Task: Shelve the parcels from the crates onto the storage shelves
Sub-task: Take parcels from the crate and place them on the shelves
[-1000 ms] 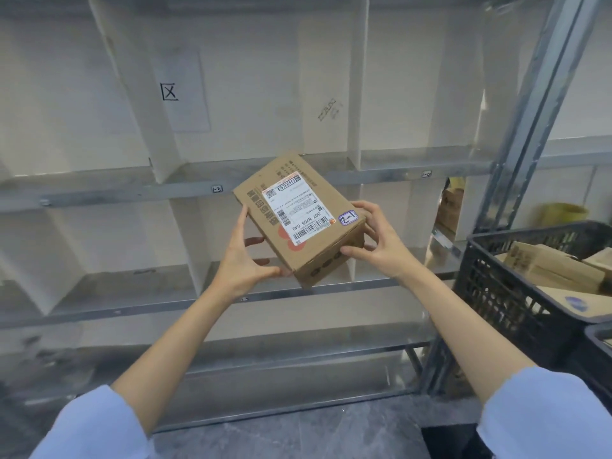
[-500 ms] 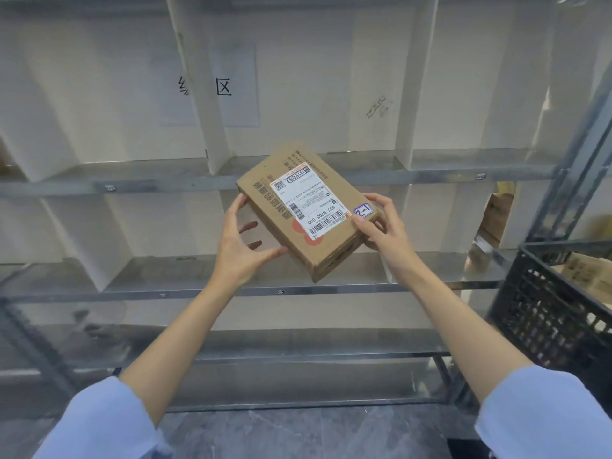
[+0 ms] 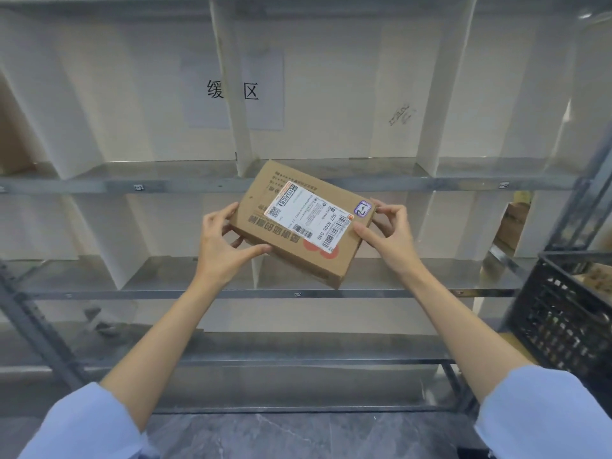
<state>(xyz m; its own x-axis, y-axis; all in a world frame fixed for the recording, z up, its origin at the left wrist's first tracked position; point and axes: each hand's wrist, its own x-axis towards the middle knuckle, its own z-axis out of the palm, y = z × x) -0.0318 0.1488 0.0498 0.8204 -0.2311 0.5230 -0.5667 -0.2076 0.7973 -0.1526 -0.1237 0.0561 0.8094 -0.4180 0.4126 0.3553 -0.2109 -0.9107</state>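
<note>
A flat brown cardboard parcel (image 3: 284,240) with a white shipping label and a small purple sticker is held in the air in front of the metal storage shelves (image 3: 397,185). My left hand (image 3: 220,246) grips its left end, thumb under the near edge and fingers behind. My right hand (image 3: 389,238) pinches its right corner by the purple sticker. The parcel is tilted and its far corner overlaps the edge of the upper shelf. A black plastic crate (image 3: 563,313) at the right holds more brown parcels.
White upright dividers (image 3: 430,127) split the shelves into bays. A paper sign with printed characters (image 3: 233,91) hangs on the back wall. A grey slanted frame post (image 3: 592,180) stands at the right, above the crate. The floor below is grey stone.
The view has swung left, so the crate has slid to the right edge. Both hands have turned the parcel flatter and carried it up toward the upper shelf's edge.
</note>
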